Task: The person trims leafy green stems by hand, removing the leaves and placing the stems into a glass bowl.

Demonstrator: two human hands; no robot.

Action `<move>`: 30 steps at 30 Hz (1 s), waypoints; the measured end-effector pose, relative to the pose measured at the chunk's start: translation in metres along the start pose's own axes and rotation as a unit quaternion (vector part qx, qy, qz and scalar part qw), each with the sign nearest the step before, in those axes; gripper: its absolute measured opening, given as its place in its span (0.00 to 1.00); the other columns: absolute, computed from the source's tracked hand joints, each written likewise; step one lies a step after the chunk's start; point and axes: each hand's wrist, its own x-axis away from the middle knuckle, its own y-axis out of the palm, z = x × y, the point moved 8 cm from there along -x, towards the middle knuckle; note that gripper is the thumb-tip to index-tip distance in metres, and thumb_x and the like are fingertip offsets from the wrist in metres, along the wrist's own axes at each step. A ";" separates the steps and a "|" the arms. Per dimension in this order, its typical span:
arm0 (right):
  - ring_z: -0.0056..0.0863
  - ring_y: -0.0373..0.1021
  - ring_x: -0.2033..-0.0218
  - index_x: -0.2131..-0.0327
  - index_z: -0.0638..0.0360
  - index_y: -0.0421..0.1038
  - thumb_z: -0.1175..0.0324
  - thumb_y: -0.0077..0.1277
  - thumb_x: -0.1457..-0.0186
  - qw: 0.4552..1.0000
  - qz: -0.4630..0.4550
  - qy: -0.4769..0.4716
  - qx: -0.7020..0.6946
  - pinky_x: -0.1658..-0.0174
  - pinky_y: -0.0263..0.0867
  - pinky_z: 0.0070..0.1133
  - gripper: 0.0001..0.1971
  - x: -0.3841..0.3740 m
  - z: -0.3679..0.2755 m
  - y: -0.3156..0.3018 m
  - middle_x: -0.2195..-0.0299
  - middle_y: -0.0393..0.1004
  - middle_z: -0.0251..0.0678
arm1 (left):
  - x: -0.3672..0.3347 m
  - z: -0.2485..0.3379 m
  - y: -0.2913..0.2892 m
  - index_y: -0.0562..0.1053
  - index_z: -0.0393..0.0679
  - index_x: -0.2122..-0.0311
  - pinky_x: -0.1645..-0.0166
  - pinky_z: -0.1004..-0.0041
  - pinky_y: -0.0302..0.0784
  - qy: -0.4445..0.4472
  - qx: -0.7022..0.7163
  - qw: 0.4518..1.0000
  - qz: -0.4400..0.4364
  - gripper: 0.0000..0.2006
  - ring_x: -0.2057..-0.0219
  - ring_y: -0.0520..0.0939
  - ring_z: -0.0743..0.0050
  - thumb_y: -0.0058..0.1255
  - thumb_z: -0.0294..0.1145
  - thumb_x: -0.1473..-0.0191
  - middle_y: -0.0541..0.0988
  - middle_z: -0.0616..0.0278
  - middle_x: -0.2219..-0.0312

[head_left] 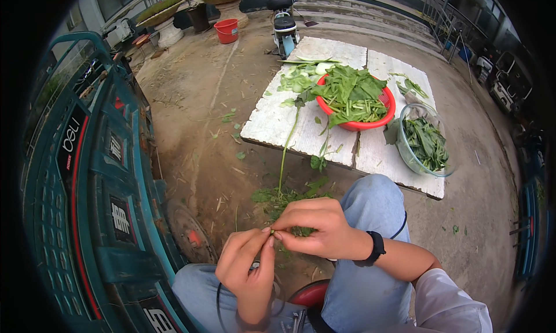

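My left hand [250,263] and my right hand [317,226] meet above my lap, fingertips pinched together. Between them shows the tip of a small green stem [272,231]; the rest of it is hidden by the fingers. Beyond my hands, a long thin green stalk [288,144] runs from a leaf at the table's near edge down toward loose greens [295,197] on the ground. Whether that stalk joins the piece in my fingers I cannot tell. A red plastic basket [370,123] heaped with leafy greens stands on the white table [269,121].
A clear bowl [410,153] of dark leaves sits at the table's right. Cut greens and a pale round vegetable [324,68] lie farther back. A green cargo vehicle [104,205] lines my left side. Behind are a red bucket [226,30], a scooter [284,28] and steps [365,20].
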 end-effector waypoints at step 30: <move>0.19 0.71 0.80 0.74 0.65 0.77 0.80 0.59 0.55 0.992 0.001 0.088 -0.091 0.76 0.64 0.17 0.03 0.003 0.007 0.004 0.80 0.73 0.33 | 0.022 -0.046 0.011 0.76 0.29 0.65 0.62 0.81 0.72 -0.241 0.329 0.913 -0.015 0.06 0.68 0.78 0.78 0.57 0.16 0.50 0.78 0.59 0.70</move>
